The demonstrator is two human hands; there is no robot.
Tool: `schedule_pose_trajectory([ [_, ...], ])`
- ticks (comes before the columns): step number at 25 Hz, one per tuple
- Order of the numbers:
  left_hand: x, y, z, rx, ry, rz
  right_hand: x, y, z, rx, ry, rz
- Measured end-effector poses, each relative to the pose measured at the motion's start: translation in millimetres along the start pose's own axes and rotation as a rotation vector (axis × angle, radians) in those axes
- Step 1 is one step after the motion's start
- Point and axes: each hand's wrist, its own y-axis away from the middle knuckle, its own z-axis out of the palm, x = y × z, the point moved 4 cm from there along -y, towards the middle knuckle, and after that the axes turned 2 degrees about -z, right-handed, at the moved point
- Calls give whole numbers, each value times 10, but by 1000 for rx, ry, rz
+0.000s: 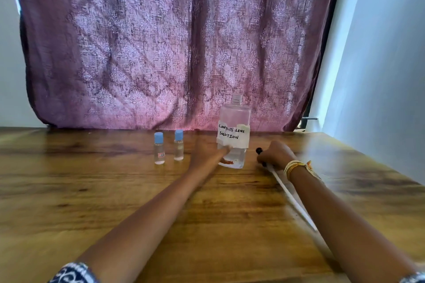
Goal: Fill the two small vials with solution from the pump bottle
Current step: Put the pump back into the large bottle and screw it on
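Left hand (207, 154): fingers wrapped around the lower part of the bottle (234, 135), steadying it upright on the table.

Right hand (274, 155): just right of the bottle, clenched around the black head of the pump (259, 150); the pump's long white dip tube (292, 200) runs back from the fist along the table toward the camera. A yellow thread band (294, 166) sits at the wrist.

Bottle: clear, partly filled, neck open and threaded, paper label hand-lettered "CONTACT LENS SOLUTION".

Two vials (159, 148) (179, 145): left of the bottle, apart from it, side by side, upright, both with blue caps on. Contents look clear; fill level cannot be told.

Step in hand, as judged: pump removed from the bottle and being laid down or picked up; no filling begun. The next move calls for uncapping a vial and bringing it to the solution, with a careful aim at a narrow mouth.

Table (115, 202): glossy wood-grain top, otherwise bare around the bottle.

Room: purple patterned curtain (161, 41) behind the bottle, backlit; pale wall (379, 76) to its right.
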Motion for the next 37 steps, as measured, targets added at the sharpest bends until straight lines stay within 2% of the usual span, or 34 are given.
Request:
schedule_pose_trajectory([
  [3, 437, -273, -31, -6, 7, 81, -82, -52, 42, -54, -333, 80],
  [7, 670, -519, 20, -287, 145, 63, -92, -27, 213, -65, -449, 125],
  [8, 651, -541, 42, -312, 137, 62, -71, -15, 242, -63, -468, 133],
  [14, 616, -466, -3, -180, 27, 169, -17, 56, 269, -146, -834, 203],
  [20, 544, -113, -480, -228, 90, 188, -262, 232, 212, -226, -1180, 127],
  [26, 564, 293, -1047, -245, 75, 193, -835, 548, -310, -242, -1538, 6],
  [31, 598, 504, -1240, -304, 90, 167, -1344, 803, -979, -63, -1635, -159],
  [37, 817, 516, -1231, -257, 60, 272, -1740, 943, -1678, 269, -1528, -317],
])
